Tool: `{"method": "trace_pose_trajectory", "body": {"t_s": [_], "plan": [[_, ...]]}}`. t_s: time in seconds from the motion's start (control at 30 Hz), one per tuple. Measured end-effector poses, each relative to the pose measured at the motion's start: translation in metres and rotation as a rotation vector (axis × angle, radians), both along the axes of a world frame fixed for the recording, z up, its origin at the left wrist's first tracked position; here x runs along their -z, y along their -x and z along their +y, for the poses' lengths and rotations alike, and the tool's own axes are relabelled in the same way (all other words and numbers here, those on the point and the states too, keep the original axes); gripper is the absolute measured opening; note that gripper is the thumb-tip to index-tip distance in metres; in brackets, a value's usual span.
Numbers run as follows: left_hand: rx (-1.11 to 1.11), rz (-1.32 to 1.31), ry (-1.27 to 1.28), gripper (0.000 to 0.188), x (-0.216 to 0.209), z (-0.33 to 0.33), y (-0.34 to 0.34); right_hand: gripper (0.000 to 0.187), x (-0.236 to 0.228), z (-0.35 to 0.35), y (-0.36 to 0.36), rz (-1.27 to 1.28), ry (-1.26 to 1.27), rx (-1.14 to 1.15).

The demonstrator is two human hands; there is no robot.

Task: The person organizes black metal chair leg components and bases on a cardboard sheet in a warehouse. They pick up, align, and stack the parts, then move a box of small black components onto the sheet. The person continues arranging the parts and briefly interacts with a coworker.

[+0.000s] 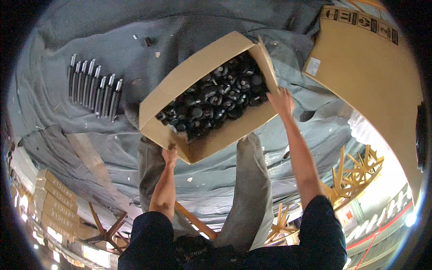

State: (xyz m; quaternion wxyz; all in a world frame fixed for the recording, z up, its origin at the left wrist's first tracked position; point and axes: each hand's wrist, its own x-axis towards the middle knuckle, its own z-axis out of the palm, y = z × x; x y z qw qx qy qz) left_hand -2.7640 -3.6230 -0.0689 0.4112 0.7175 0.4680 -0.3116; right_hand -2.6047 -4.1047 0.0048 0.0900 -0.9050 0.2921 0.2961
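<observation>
An open cardboard box stands tilted in front of me, its top facing me. Inside lies a heap of small black parts that look like furniture casters. My left hand is closed on the box's near left corner. On the right side wall, my right hand grips the edge, fingers partly hidden by the cardboard. Left of the box, several black cylinders with silver rods, like chair gas lifts, lie in a row on the grey-blue cloth.
A large closed carton fills the right side. Stacked cartons stand at the lower left, near a dark wooden leg frame. Several lighter wooden frames are at the lower right. My legs are just below the box.
</observation>
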Motion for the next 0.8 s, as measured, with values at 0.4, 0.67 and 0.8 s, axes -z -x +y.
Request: {"method": "trace_pose_trajectory", "body": {"t_s": [0.4, 0.67, 0.8], "plan": [[0.284, 0.056, 0.030, 0.021, -0.097, 0.004, -0.072, 0.040, 0.040, -0.045, -0.055, 0.154, -0.113, -0.642], [0.653, 0.108, -0.151, 0.030, -0.305, 0.080, -0.118, 0.036, -0.161, -0.033, 0.009, 0.131, -0.153, -0.579], [0.601, 0.001, -0.078, 0.027, -0.455, 0.161, -0.109, 0.030, -0.367, 0.014, 0.008, 0.054, 0.088, -1.118]]}}
